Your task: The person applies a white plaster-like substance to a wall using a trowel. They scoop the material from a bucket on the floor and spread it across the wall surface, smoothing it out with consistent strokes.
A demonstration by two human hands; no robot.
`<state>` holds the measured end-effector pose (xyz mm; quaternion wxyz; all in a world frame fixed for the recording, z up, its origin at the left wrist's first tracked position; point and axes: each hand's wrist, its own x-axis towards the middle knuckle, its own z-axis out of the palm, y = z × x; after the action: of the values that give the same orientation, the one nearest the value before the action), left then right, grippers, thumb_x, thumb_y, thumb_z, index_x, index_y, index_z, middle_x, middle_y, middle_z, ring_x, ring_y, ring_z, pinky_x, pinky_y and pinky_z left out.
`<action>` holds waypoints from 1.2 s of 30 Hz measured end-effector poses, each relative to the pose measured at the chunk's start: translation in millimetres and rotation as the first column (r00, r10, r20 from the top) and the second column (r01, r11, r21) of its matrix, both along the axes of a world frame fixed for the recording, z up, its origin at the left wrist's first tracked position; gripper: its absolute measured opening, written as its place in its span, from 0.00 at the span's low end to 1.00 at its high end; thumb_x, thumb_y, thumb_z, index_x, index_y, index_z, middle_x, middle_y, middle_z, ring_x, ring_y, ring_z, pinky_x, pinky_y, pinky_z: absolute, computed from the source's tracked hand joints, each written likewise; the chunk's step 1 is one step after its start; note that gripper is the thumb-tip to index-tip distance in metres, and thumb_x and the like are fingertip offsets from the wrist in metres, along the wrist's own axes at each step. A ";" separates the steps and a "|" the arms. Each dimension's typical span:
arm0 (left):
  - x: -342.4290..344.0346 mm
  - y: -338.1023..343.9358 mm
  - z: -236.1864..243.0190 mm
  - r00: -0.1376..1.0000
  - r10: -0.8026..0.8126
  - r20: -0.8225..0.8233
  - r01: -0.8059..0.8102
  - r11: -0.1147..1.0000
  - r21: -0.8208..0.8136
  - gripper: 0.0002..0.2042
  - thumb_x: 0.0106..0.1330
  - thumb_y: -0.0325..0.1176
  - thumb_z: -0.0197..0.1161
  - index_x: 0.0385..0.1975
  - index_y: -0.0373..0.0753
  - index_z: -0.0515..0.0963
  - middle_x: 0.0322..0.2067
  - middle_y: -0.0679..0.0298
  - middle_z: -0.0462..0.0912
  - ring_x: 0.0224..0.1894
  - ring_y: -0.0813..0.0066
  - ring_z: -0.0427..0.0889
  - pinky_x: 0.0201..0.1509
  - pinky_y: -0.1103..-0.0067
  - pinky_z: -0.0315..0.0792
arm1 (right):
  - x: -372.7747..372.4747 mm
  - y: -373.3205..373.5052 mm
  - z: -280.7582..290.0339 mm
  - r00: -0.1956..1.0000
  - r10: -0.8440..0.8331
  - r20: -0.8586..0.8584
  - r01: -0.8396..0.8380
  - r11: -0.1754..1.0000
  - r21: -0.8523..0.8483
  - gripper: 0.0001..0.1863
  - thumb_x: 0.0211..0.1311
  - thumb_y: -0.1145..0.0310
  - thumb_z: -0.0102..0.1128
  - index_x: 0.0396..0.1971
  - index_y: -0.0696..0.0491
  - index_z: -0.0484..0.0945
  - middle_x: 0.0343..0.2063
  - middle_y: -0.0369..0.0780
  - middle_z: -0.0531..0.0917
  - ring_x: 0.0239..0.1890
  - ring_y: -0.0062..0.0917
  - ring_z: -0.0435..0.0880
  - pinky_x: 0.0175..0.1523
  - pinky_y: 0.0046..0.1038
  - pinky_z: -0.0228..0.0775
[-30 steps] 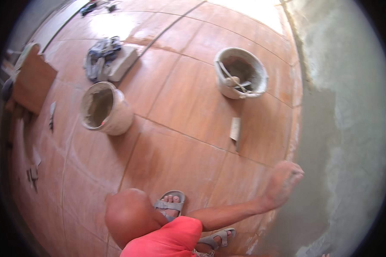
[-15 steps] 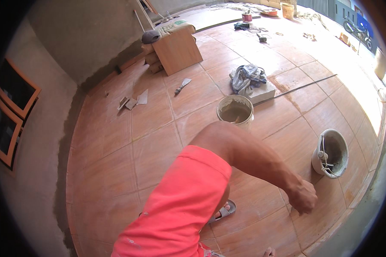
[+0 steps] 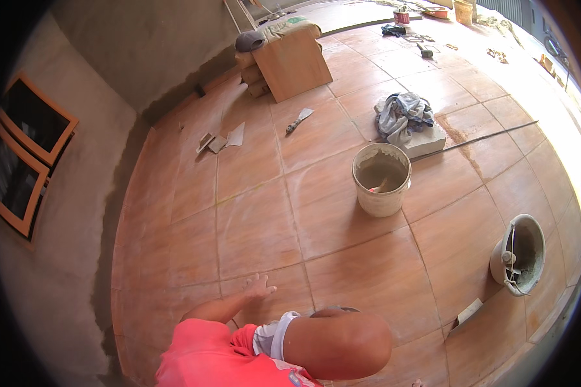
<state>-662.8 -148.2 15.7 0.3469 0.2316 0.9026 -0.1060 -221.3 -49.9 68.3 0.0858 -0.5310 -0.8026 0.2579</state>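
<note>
My left hand (image 3: 258,286) is stretched low over the tiled floor (image 3: 252,238), fingers spread and nothing in them. Whether it touches the tiles I cannot tell. Its arm comes out of a red sleeve (image 3: 200,338), beside my bent knee (image 3: 342,345). My right hand does not show. Beyond the knee, a flat pale piece (image 3: 469,312) rests on the tiles next to a bucket with a wire handle (image 3: 500,261). Farther ahead a round whitish bucket (image 3: 381,203) stands upright, smeared with grey material, with a tool handle inside.
Behind the upright bucket a cloth bundle (image 3: 403,116) lies on a pale block (image 3: 426,143). A long thin bar (image 3: 490,136) extends rightward. A putty knife (image 3: 298,121), tile scraps (image 3: 218,143), a leaning board (image 3: 295,64) with sacks, and a mallet (image 3: 425,51) are farther off.
My left arm has swung back from the right, where its hand was low beside the wire-handled bucket, to the left. The pale piece there is now uncovered. The view has shifted.
</note>
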 end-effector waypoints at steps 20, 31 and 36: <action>1.9 143.8 341.9 0.731 -0.011 0.683 -0.387 0.817 0.428 0.28 0.64 0.48 0.53 0.59 0.36 0.66 0.49 0.48 0.78 0.50 0.58 0.77 0.55 0.68 0.68 | 101.9 -21.0 263.0 0.875 0.235 0.422 -0.103 0.944 -0.313 0.09 0.58 0.65 0.55 0.37 0.50 0.77 0.35 0.39 0.79 0.40 0.30 0.77 0.46 0.35 0.70; 8.2 -273.8 493.4 0.669 0.704 0.239 -0.737 0.586 0.338 0.13 0.57 0.38 0.54 0.32 0.35 0.78 0.26 0.57 0.81 0.32 0.66 0.81 0.34 0.72 0.73 | 188.4 110.5 452.1 0.544 0.571 0.615 -0.467 0.815 -0.344 0.07 0.56 0.65 0.57 0.34 0.47 0.78 0.32 0.36 0.80 0.37 0.27 0.77 0.44 0.32 0.70; 67.0 -383.4 537.3 0.180 0.935 0.306 -0.971 0.119 0.209 0.12 0.59 0.37 0.54 0.31 0.33 0.77 0.32 0.55 0.82 0.36 0.57 0.81 0.41 0.67 0.73 | 133.8 133.0 432.6 0.258 0.690 0.676 -0.581 0.670 -0.463 0.11 0.53 0.64 0.57 0.37 0.48 0.78 0.28 0.36 0.79 0.35 0.27 0.76 0.44 0.32 0.70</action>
<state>-595.8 -531.6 553.0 0.3288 -0.3349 0.8238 0.3180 -87.5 83.1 500.9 -0.4350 -0.2206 -0.8719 0.0436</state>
